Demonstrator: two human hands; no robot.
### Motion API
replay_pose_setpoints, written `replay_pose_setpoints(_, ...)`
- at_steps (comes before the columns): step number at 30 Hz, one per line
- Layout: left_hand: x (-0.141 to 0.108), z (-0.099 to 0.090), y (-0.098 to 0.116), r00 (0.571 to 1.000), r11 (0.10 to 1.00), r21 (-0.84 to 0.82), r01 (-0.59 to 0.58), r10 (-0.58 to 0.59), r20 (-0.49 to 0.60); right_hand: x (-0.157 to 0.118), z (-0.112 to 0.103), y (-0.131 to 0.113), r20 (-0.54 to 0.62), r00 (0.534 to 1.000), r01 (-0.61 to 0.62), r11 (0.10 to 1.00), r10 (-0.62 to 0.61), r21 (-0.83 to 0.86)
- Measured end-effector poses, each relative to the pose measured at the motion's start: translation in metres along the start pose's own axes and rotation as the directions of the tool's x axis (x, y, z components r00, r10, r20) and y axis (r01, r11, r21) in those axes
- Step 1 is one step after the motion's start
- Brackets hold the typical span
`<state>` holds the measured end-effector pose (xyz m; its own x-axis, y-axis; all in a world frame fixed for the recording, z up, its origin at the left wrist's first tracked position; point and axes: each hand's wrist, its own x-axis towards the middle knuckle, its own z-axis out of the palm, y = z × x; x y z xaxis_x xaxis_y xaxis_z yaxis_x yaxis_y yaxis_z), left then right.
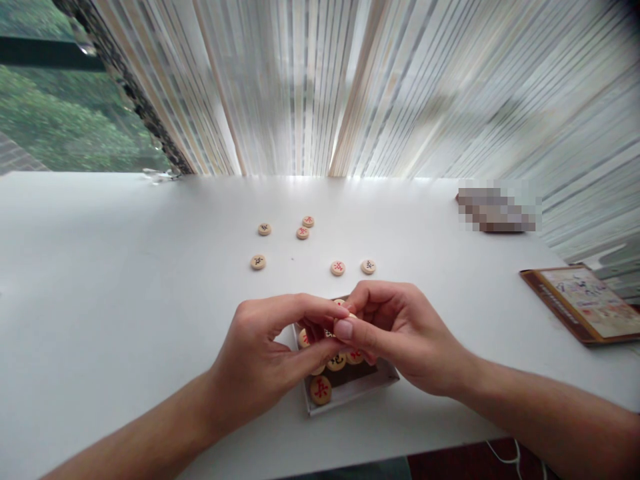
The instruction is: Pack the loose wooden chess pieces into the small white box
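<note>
Game piece point(353, 317) | between fingertips of right hand point(400, 333) | above box point(350, 395) (mostly hidden)

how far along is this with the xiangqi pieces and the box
Partway, if boxing is the aim: several xiangqi pieces already sit in the open box, some floor bare. The right hand pinches what looks like another piece, the left hand close against it. Six loose pieces on the table look left.

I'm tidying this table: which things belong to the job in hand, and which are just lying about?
In use:
- mostly hidden disc, at left hand and right hand
- open box of marked discs
- six loose discs, likely

Apparently lying about:
- brown picture-topped case, possibly related
- pixelated item behind it
</note>
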<state>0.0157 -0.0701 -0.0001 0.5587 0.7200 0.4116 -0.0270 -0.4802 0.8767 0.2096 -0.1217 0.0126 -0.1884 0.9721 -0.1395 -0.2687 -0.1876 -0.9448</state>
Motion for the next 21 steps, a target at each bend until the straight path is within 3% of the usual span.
replay_pose_setpoints(21,0.0001,-0.0018,0.0022,0.993,0.978,-0.176,0.113,-0.116,-0.007,-0.0010,-0.0036,-0.0004,0.085,0.994,0.061,0.996,-0.066,0.058)
